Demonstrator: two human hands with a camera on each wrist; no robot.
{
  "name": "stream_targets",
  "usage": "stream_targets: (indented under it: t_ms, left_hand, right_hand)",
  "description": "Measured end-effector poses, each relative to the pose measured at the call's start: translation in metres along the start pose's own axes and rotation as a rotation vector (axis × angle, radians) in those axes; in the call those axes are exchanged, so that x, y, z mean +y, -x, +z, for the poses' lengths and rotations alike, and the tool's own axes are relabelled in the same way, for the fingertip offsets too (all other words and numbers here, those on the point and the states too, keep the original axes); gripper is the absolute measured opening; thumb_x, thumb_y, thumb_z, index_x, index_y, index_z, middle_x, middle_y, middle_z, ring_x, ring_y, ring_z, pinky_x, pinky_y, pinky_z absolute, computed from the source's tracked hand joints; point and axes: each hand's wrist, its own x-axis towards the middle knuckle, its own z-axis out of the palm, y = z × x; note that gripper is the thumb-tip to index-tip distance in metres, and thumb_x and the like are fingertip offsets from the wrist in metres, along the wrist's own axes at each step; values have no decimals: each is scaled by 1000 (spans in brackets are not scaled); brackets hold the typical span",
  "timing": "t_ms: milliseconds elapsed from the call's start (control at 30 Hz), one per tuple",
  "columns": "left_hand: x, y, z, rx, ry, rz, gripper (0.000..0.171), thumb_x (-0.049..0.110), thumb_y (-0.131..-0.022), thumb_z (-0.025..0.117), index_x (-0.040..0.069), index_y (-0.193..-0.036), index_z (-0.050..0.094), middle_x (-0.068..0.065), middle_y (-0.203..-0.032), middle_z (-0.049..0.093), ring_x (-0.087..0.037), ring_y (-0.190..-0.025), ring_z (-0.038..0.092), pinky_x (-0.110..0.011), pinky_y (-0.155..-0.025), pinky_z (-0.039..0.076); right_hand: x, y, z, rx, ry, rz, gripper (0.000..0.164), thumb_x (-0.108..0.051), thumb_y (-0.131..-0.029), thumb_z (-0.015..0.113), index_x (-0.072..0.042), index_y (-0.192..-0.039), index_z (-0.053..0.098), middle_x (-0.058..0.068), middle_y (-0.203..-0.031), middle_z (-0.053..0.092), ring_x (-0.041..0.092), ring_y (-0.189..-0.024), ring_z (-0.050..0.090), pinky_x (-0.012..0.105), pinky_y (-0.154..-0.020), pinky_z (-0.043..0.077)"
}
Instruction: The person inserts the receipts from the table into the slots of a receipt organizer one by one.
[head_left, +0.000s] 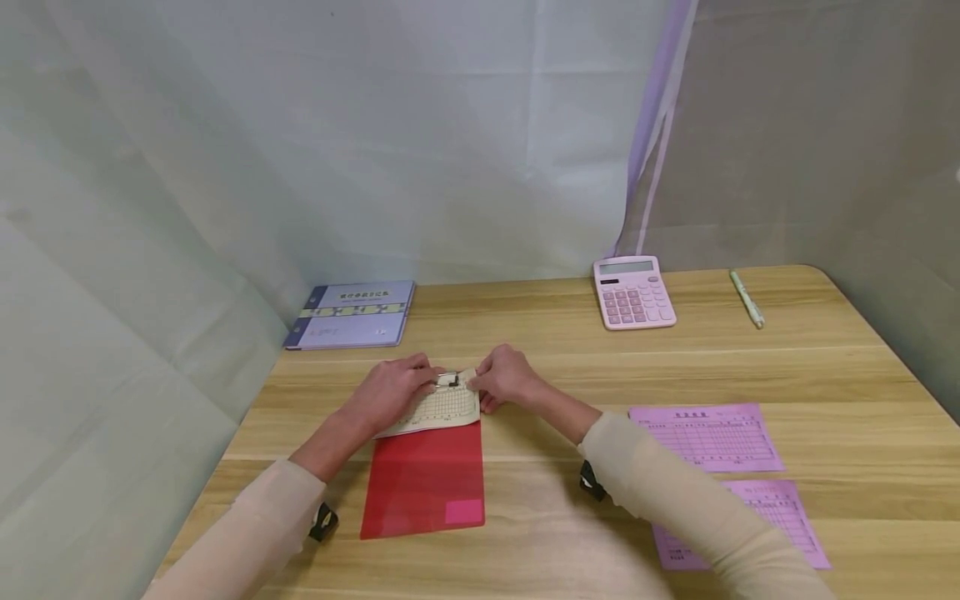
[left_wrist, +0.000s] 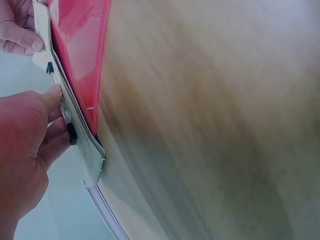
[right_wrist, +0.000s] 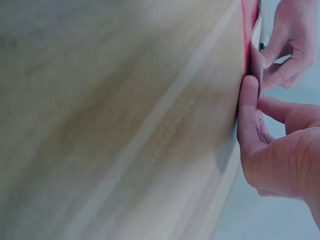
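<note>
A red plastic file cover with a pink label lies on the wooden table in the head view. Over its upper part is a stack of cream printed forms, with a strip fastener at the top carrying small black sliders. My left hand pinches the stack at the fastener, thumb on the strip and fingers behind. My right hand pinches the top right corner of the forms between thumb and fingers. The left wrist view shows the stack's edge tilted up.
A blue account book lies at the back left. Toward the back right are a pink calculator and a pale green pen. Two pink printed slips lie by the right forearm. Curtains hang behind the table.
</note>
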Motion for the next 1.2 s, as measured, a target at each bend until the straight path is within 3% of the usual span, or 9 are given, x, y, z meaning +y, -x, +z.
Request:
stream_targets:
  t_ms: [167,433,533,767,967,1200]
  left_hand:
    - [-2,1,1,4,61,-34,33,19,-99,79,14,-131,77,0,-105,69,-14,-85,65,-35,-80,59]
    - [-6,1,2,-11,105,-75,35,24,-99,79,17,-133,77,2,-104,69,-14,-86,64,-36,-80,57]
    - [-6,1,1,-25,115,-84,35,24,-99,79,18,-133,77,2,-104,69,-13,-86,64,-35,-80,56]
    - [-5,-1,-1,-18,114,-60,32,21,-99,79,16,-131,78,0,-103,70,-15,-83,64,-38,-76,55]
    - [-4,-1,-3,-24,132,-56,33,23,-100,77,15,-132,77,1,-101,69,-15,-83,63,-42,-78,55]
    - [-3,0,-3,-34,130,-65,34,23,-99,78,15,-132,77,1,-101,69,-14,-82,60,-38,-76,53]
  right_hand:
    - [0,2,-8,-36,29,13,9,0,-97,74,9,-94,74,19,-74,73,20,-55,69,34,-61,62]
    - [1,11,-41,-26,193,-77,12,-4,-98,73,6,-96,79,16,-80,76,25,-65,74,34,-61,62]
    - [2,16,-59,-6,233,-96,12,-6,-98,73,4,-100,81,17,-84,77,27,-69,73,33,-62,60]
    - [6,34,-109,49,279,-151,22,-14,-101,73,2,-115,79,13,-104,79,33,-93,75,35,-78,60]
    - [31,60,-157,153,360,-210,27,-18,-101,72,2,-119,78,14,-107,79,33,-95,75,36,-78,57]
    - [62,101,-207,215,404,-110,43,-34,-105,69,0,-130,73,19,-125,74,36,-114,70,50,-94,54]
